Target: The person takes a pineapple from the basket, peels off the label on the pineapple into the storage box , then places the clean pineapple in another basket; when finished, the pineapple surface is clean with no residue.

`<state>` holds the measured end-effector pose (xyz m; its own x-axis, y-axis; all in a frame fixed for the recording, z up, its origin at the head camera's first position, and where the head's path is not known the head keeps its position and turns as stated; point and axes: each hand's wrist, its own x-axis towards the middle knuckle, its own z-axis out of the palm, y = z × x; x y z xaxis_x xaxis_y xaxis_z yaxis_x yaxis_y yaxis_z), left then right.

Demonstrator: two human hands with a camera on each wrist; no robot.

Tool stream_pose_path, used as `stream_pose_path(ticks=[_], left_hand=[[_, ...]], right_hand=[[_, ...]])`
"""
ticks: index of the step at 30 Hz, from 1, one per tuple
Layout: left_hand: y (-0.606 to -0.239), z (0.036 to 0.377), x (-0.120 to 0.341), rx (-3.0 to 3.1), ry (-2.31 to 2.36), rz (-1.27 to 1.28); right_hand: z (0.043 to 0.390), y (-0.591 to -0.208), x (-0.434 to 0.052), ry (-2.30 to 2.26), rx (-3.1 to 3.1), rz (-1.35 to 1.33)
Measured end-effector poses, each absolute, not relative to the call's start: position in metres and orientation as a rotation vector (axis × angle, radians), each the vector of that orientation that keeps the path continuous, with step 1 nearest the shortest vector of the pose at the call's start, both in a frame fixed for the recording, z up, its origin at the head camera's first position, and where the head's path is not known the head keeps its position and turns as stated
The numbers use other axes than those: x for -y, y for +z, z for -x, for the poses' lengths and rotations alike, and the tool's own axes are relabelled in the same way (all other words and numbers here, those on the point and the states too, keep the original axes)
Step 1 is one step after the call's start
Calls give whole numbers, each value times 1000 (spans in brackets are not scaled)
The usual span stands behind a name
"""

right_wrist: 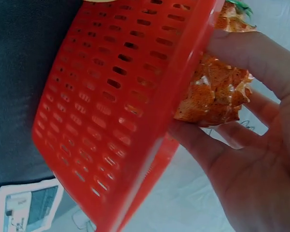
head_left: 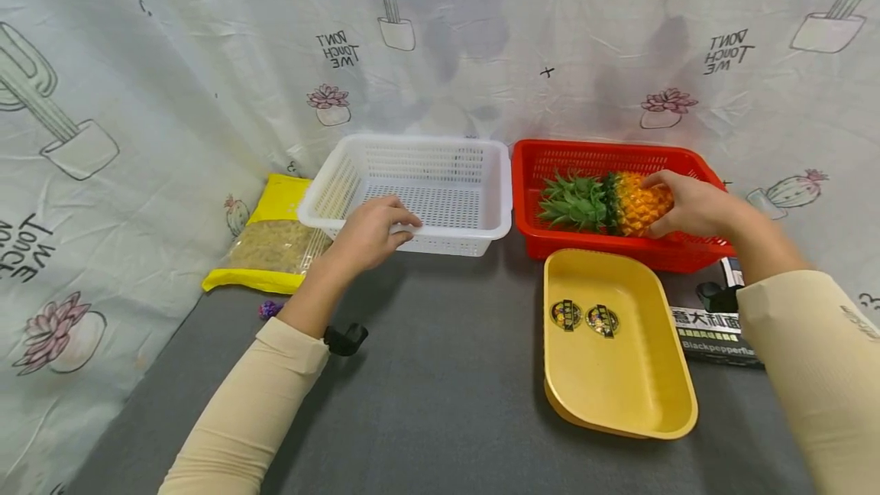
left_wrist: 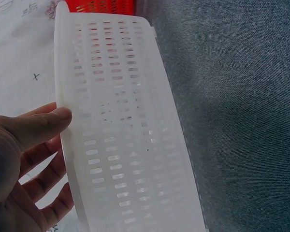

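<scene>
A toy-like pineapple (head_left: 639, 203) lies on its side in the red basket (head_left: 694, 249), its green leaves pointing left. My right hand (head_left: 697, 205) grips the fruit's base end from above. In the right wrist view, thumb and fingers curve round the textured orange body (right_wrist: 212, 94), just over the red rim. My left hand (head_left: 378, 229) holds the front rim of the white basket (head_left: 491, 231). The left wrist view has the thumb outside that rim, with the fingertips hidden behind it.
A yellow tray (head_left: 605, 373) with two stickers sits before the red basket. Right of it lies a dark pasta box (head_left: 715, 342), partly behind the right arm. A yellow bag (head_left: 264, 247) leans left of the white basket, near a small purple item (head_left: 270, 309).
</scene>
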<state>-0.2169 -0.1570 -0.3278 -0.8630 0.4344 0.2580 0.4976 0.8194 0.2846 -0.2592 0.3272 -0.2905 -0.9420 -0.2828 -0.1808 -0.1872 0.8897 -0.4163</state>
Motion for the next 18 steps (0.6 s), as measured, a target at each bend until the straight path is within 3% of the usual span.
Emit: stream_pose_path(ticks=[18], left_hand=[[-331, 219, 158, 2833, -495, 714]], right_hand=[[275, -320, -332, -621, -2704, 307]])
